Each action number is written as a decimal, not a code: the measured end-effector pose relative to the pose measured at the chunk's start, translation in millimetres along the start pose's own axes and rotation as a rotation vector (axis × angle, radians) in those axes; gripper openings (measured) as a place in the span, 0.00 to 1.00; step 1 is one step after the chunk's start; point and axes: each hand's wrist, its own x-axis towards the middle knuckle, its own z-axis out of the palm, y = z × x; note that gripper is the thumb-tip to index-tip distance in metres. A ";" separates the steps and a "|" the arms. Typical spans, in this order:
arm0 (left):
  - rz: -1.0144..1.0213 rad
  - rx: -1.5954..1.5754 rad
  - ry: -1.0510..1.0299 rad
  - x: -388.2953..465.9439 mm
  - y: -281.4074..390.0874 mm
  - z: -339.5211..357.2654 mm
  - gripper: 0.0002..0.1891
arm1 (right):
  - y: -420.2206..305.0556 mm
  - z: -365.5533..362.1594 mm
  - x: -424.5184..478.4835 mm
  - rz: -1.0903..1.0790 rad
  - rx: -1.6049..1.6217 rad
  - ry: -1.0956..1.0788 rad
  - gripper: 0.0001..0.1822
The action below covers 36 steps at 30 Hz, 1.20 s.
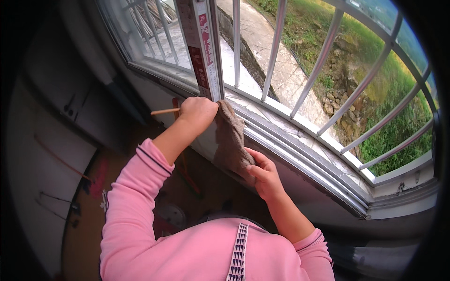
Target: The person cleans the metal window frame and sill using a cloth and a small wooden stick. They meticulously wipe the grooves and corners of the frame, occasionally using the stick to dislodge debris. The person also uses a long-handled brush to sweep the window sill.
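Note:
A brown-grey cloth hangs at the foot of the sliding window's upright frame, over the inner edge of the sill. My left hand is a fist around the cloth's upper end, against the bottom of that frame. A thin wooden stick juts out to the left of the same fist; its other end is hidden. Lower down, my right hand pinches the cloth's hanging part between thumb and fingers.
Metal window tracks run along the sill to the right. Beyond them stand metal security bars. A grey cabinet door is at the left. Long-handled tools, one with a red handle, stand below near the wall.

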 end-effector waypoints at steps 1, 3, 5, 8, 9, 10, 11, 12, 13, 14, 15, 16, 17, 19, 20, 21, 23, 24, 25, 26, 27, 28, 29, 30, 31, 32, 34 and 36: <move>0.039 0.081 -0.120 10.8 2.5 -3.1 0.11 | 6.1 -3.5 6.1 0.009 0.014 -0.006 0.27; 0.100 0.125 -0.141 29.0 9.8 1.6 0.08 | 17.0 -10.7 14.0 0.028 0.048 -0.016 0.27; 0.153 0.159 -0.157 44.0 22.2 -1.2 0.08 | 17.4 -13.5 17.4 0.029 0.094 0.019 0.27; 0.261 0.274 -0.120 64.8 20.8 3.6 0.07 | 13.5 -22.5 17.0 0.024 0.123 0.067 0.27; 0.340 0.316 -0.127 72.6 18.5 0.3 0.07 | 11.2 -27.8 15.1 -0.001 0.129 0.066 0.27; 0.381 0.331 -0.097 78.1 11.9 2.9 0.06 | 9.6 -33.5 13.5 -0.026 0.131 0.070 0.27; 0.419 0.345 -0.070 79.9 6.0 6.6 0.06 | 7.8 -39.6 10.2 -0.048 0.134 0.071 0.28; 0.459 0.372 -0.099 81.5 7.5 2.7 0.06 | 5.2 -45.2 5.4 -0.045 0.128 0.084 0.28; 0.491 0.405 -0.130 84.0 8.4 -2.8 0.06 | 4.1 -48.8 0.1 -0.045 0.092 0.107 0.28; 0.505 0.408 -0.154 87.1 13.0 -4.6 0.06 | 0.7 -51.0 -6.6 -0.045 0.056 0.129 0.27; 0.505 0.416 -0.182 87.8 14.4 -7.5 0.07 | -3.1 -51.8 -10.6 -0.040 0.020 0.137 0.28; 0.501 0.443 -0.226 89.6 19.7 -10.8 0.12 | -6.2 -54.8 -18.0 -0.063 0.016 0.179 0.27; 0.524 0.387 -0.219 90.6 27.5 -15.0 0.12 | -15.6 -58.3 -30.8 -0.018 -0.030 0.208 0.27; 0.538 0.272 -0.222 82.8 36.6 -23.1 0.13 | -35.3 -69.7 -60.1 0.093 -0.130 0.236 0.28; 0.594 0.229 -0.164 83.0 38.9 -13.8 0.21 | -36.7 -77.9 -75.4 0.047 -0.136 0.243 0.28; 0.617 0.198 -0.152 81.1 49.0 -16.4 0.20 | -38.8 -86.3 -91.2 0.000 -0.144 0.253 0.29; 0.669 0.136 -0.121 73.9 83.8 -25.2 0.20 | -44.8 -100.3 -125.7 -0.082 -0.167 0.302 0.27; 0.726 0.099 -0.085 73.7 100.0 -26.5 0.20 | -48.4 -105.9 -144.7 -0.107 -0.148 0.333 0.27; 0.773 0.088 -0.066 72.6 118.1 -26.3 0.21 | -50.6 -112.4 -164.3 -0.130 -0.128 0.363 0.27; 0.756 0.063 -0.077 68.8 137.0 -31.0 0.17 | -52.1 -119.1 -181.7 -0.155 -0.107 0.395 0.27; 0.760 0.028 -0.081 66.9 161.0 -37.1 0.13 | -54.2 -126.7 -201.6 -0.158 -0.094 0.421 0.28; 0.775 -0.014 -0.120 64.5 183.7 -46.9 0.14 | -56.1 -133.2 -223.4 -0.165 -0.085 0.461 0.28; 0.793 -0.039 -0.116 63.1 203.5 -50.8 0.14 | -58.4 -138.2 -241.9 -0.172 -0.075 0.502 0.28; 0.817 -0.069 -0.112 60.0 224.9 -53.5 0.14 | -61.1 -140.3 -260.8 -0.172 -0.089 0.559 0.28; 0.830 -0.093 -0.109 57.0 244.2 -57.5 0.14 | -61.6 -144.9 -278.7 -0.209 -0.096 0.606 0.29; 0.861 -0.093 -0.135 54.1 268.5 -66.2 0.13 | -60.6 -148.6 -297.4 -0.244 -0.104 0.652 0.29; 0.921 -0.144 -0.107 52.7 312.3 -67.7 0.16 | -61.5 -152.3 -326.0 -0.308 -0.091 0.715 0.29; 0.936 -0.161 -0.172 49.4 353.4 -81.1 0.16 | -65.0 -152.2 -345.7 -0.355 -0.051 0.771 0.29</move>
